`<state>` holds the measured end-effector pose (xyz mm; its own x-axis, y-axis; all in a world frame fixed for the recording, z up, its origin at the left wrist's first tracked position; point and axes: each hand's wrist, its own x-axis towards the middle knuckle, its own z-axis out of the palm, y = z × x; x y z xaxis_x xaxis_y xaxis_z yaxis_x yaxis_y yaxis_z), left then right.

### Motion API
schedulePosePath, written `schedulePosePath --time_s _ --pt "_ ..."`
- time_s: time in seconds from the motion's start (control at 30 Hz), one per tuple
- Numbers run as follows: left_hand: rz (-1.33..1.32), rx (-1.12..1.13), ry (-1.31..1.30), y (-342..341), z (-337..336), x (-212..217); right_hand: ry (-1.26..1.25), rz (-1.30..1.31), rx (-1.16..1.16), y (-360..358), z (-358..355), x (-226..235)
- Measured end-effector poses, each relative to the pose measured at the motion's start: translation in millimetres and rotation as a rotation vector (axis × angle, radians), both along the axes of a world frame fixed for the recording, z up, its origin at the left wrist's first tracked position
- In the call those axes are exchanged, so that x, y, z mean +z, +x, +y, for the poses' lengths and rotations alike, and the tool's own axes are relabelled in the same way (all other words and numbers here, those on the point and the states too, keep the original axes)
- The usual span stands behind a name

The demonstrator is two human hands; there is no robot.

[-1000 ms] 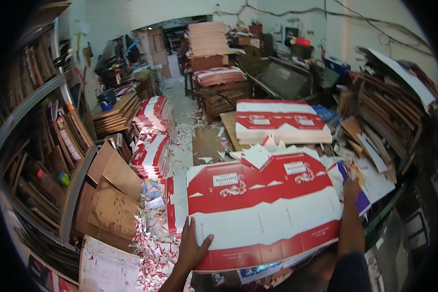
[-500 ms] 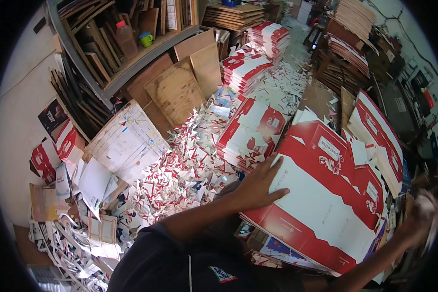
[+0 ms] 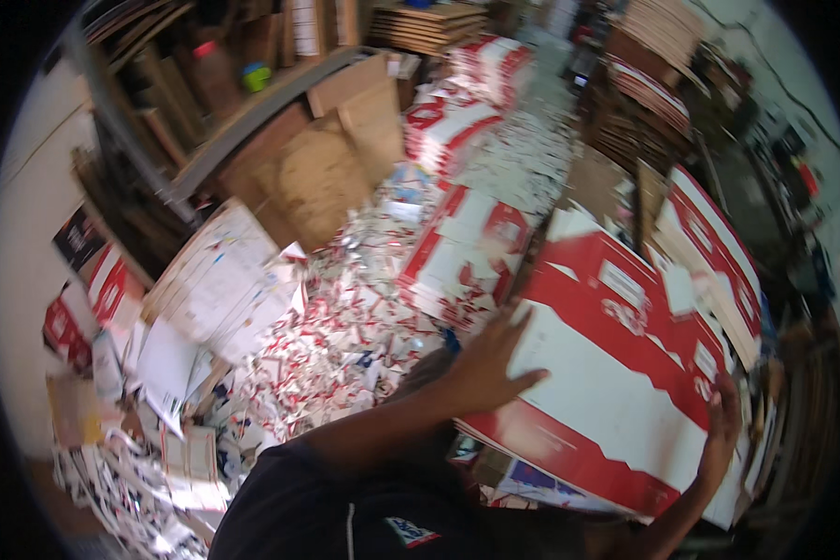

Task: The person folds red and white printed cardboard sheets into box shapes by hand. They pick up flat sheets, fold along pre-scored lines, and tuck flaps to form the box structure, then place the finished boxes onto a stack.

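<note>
You hold a stack of flat red-and-white cartons [image 3: 616,383] at about 4 o'clock in the view. Your left hand [image 3: 490,364] lies on its near edge, fingers spread flat; your right hand [image 3: 723,425] grips the far edge at 3 o'clock, fingers curled round it. The stack looks stiff but bendy, probably heavy, with glossy sheets that could slide; hold opposite edges. Its long axis runs from 11 toward 5 o'clock, tilted.
</note>
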<state>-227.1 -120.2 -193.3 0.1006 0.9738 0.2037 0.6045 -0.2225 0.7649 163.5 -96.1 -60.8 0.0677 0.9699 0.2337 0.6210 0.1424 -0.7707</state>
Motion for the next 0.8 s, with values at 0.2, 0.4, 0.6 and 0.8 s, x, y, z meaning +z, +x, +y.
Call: schedulePosePath --time_s 0.2,0.4,0.6,0.8 --pt "-0.135 0.124 -0.043 27 41 28 -0.090 -0.207 -0.505 207 1 -64" --pt "-0.141 0.174 -0.149 71 73 61 0.014 -0.391 -0.556 222 34 -84" --pt "-0.068 0.192 -0.190 121 80 92 -0.274 -0.207 -0.720 240 31 -43" --pt "0.053 0.173 -0.104 126 87 77 -0.287 -0.296 -0.768 253 33 -26"
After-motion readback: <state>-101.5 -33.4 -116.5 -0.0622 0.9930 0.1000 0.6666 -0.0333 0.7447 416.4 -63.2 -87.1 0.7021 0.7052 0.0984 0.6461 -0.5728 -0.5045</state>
